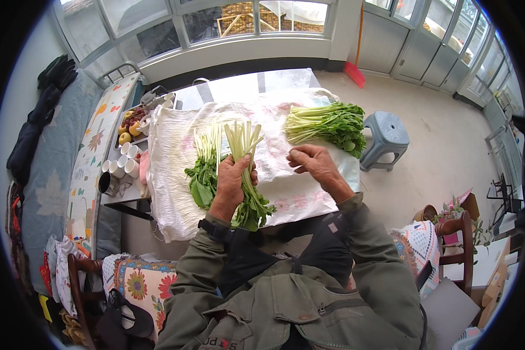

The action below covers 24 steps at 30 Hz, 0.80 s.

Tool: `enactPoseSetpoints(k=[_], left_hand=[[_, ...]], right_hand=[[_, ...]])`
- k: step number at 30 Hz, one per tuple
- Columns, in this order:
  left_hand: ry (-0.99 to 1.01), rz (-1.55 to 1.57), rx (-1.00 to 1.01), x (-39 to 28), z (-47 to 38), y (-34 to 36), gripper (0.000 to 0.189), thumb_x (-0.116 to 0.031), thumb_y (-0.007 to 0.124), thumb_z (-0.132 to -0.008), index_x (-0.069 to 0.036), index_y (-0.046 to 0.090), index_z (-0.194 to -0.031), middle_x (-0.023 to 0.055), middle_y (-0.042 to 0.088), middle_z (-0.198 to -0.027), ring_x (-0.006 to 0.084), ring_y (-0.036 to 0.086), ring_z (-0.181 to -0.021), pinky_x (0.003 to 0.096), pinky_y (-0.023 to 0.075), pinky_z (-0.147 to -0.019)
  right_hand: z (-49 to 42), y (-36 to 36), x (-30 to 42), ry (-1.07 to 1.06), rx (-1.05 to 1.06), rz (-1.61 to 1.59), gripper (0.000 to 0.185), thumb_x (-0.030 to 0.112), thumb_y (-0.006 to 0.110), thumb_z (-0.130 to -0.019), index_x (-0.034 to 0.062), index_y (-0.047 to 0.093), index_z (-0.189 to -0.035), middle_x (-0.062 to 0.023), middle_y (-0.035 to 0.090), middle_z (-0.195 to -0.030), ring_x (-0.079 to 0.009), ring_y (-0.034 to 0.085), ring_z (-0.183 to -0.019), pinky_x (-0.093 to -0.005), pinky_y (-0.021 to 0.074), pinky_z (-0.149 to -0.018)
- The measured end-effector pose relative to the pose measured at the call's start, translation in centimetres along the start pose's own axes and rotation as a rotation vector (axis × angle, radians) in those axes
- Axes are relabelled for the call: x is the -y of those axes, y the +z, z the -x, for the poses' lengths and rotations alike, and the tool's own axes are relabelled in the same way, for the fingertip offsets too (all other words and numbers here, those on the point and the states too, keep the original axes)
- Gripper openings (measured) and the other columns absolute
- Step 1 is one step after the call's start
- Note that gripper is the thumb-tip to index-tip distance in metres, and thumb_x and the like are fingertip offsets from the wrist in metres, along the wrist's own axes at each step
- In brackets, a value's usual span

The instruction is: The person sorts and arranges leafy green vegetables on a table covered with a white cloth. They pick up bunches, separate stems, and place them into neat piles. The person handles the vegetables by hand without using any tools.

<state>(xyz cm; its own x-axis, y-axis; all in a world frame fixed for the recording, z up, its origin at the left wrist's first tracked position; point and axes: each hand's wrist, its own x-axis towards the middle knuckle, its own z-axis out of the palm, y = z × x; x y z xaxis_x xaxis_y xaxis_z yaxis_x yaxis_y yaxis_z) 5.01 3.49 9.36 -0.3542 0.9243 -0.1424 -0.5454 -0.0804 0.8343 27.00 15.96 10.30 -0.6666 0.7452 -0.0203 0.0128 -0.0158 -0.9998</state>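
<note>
My left hand (235, 181) grips a bunch of leafy green vegetables (246, 173), its pale stalks pointing away from me and its leaves hanging below my fist. Just left of that bunch, a smaller pile of the same greens (201, 183) lies on a white woven plastic sack (175, 175) spread over the table. My right hand (315, 166) hovers over the sack's right side, its fingers loosely bent and apart, with nothing visible in them. Beyond it rests a larger heap of leafy greens (328, 124), stalks to the left and leaves at the table's right edge.
At the table's left are a tray of fruit (131, 124), several white cups (121, 162) and a dark metal mug (108, 183). A grey-blue plastic stool (387, 131) stands right of the table. Farther back a red broom (354, 74) leans by the wall.
</note>
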Motion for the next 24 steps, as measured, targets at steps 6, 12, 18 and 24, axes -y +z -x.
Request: enactPoseSetpoints(k=[6,12,18,24], left_hand=[[0.067,-0.134,0.033,0.5,1.0,0.1,0.013,-0.015,0.064,-0.096,-0.003,0.064,-0.103,0.0033,0.063,-0.074,0.0128,0.061,-0.057,0.0274,0.0513,-0.048],[0.113,-0.183,-0.033,1.3,1.0,0.3,0.012,-0.012,0.062,-0.096,-0.001,0.063,-0.101,0.0037,0.062,-0.072,0.0122,0.059,-0.055,0.0255,0.0508,-0.049],[0.112,-0.098,-0.166,1.8,0.4,-0.6,0.01,-0.012,0.061,-0.096,-0.003,0.06,-0.095,0.0055,0.063,-0.073,0.0164,0.064,-0.059,0.0312,0.0559,-0.053],[0.028,0.027,-0.161,1.9,0.5,-1.8,0.011,-0.013,0.061,-0.097,-0.002,0.059,-0.096,0.0077,0.063,-0.076,0.0208,0.065,-0.061,0.0378,0.059,-0.057]], right_hand=[[-1.4,8.6,0.2,0.023,0.029,-0.181,0.027,0.022,0.068,-0.096,-0.0007,0.068,-0.11,-0.0053,0.071,-0.092,-0.0127,0.066,-0.082,-0.0288,0.0548,-0.075],[-1.5,9.0,-1.0,0.042,-0.041,-0.261,0.02,0.019,0.068,-0.096,0.0009,0.068,-0.104,-0.0057,0.072,-0.087,-0.0139,0.068,-0.077,-0.0284,0.0553,-0.072],[-0.8,8.9,-1.4,-0.012,-0.135,-0.304,0.016,0.017,0.062,-0.099,0.0014,0.064,-0.097,-0.0076,0.071,-0.09,-0.0134,0.069,-0.08,-0.0277,0.0546,-0.069],[-1.1,7.7,-1.6,-0.03,-0.237,-0.433,0.014,0.019,0.059,-0.101,0.0055,0.057,-0.102,-0.0029,0.063,-0.085,-0.0148,0.069,-0.075,-0.0303,0.0578,-0.068]])
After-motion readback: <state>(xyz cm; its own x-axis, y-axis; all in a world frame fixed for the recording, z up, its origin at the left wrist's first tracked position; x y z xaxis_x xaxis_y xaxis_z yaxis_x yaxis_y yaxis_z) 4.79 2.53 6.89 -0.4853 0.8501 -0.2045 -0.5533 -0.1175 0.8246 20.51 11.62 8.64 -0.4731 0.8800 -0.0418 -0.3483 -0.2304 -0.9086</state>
